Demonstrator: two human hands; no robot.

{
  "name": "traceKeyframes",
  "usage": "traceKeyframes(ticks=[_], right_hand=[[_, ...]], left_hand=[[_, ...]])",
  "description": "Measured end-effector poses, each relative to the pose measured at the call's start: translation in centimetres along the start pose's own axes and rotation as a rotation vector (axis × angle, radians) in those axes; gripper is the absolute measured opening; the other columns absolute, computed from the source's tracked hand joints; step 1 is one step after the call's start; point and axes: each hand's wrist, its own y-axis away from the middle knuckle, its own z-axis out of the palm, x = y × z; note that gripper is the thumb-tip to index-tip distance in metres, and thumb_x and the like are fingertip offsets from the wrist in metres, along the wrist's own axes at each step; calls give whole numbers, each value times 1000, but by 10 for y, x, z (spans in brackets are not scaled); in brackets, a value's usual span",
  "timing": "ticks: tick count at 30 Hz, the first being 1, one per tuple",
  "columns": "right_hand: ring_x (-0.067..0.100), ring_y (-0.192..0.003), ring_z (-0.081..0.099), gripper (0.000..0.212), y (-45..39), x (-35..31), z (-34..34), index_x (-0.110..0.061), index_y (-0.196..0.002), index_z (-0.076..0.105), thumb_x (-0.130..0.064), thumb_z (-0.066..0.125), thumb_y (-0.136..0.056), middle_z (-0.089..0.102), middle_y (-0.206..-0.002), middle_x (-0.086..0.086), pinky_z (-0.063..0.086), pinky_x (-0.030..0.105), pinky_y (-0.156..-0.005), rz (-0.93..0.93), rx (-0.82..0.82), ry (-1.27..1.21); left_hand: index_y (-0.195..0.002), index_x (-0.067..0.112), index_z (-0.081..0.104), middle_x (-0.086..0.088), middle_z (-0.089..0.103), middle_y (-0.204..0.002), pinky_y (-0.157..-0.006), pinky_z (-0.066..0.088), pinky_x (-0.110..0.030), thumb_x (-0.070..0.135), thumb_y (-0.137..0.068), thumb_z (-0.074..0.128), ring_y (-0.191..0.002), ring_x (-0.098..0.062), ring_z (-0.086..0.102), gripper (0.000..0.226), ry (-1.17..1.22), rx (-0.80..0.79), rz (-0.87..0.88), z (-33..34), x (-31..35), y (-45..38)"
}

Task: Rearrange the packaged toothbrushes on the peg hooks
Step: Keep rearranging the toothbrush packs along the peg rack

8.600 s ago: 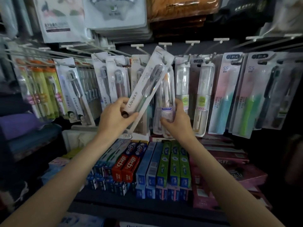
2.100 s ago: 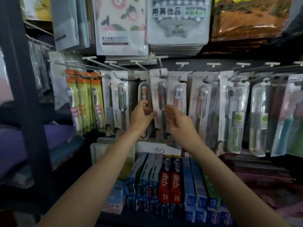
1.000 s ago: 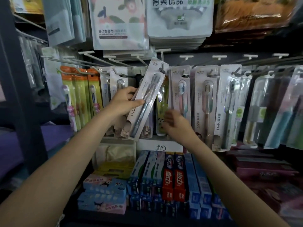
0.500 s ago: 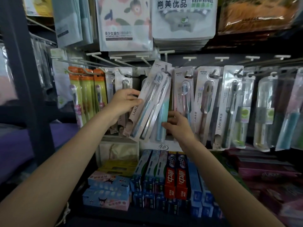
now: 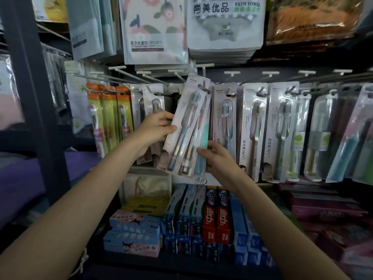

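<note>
A row of packaged toothbrushes hangs from white peg hooks [image 5: 203, 67] across the middle of the display. My left hand [image 5: 156, 130] grips the left edge of a tilted white LMK toothbrush pack [image 5: 186, 122], its top at a hook and its bottom swung left. My right hand [image 5: 217, 156] holds the lower right side of the packs behind it, among them a teal-handled pack [image 5: 202, 142]. More LMK packs hang straight to the right [image 5: 253, 130]. Orange-and-green toothbrush packs [image 5: 108, 118] hang at the left.
Boxed toothpaste [image 5: 214, 215] stands in rows on the shelf below. Bagged towels [image 5: 153, 29] hang above the hooks. A dark upright post [image 5: 30, 98] rises at the left. Clear-cased toothbrush packs [image 5: 321, 138] hang further right.
Over the last second my right hand has come up against the tilted packs and taken their lower right side. My left hand keeps its grip on the front pack, which stays tilted.
</note>
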Motion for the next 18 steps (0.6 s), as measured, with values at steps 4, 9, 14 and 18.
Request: traceKeyframes(ticks=[4, 9, 14, 18], right_hand=[[32, -107, 59, 25, 1, 0, 1, -13, -113, 51, -12, 58, -89, 62, -111, 14, 46, 52, -95, -35, 20, 83], [15, -92, 59, 24, 7, -6, 2, -18, -112, 44, -14, 55, -91, 62, -103, 2, 48, 24, -74, -128, 35, 324], [20, -99, 60, 46, 11, -6, 6, -11, -129, 37, -18, 59, -89, 59, -114, 6, 52, 29, -80, -219, 123, 484], [20, -110, 56, 44, 15, -4, 5, -9, -132, 36, -21, 53, -93, 56, -120, 4, 49, 27, -88, -181, 115, 406]], left_hand=[[-107, 16, 55, -4, 67, -97, -65, 53, -19, 6, -88, 57, -87, -11, 64, 22, 101, -83, -54, 6, 0, 8], [-111, 15, 56, 1, 66, -101, -56, 46, -16, 7, -86, 60, -86, -5, 60, 26, 84, -29, -44, 16, 2, 13], [-108, 14, 58, 0, 65, -97, -65, 43, -21, 4, -86, 59, -88, -10, 59, 24, 112, 4, -99, 15, 3, 13], [-98, 16, 59, 2, 64, -87, -60, 45, -19, 0, -86, 57, -80, -8, 59, 20, 153, 4, -122, 7, 7, 13]])
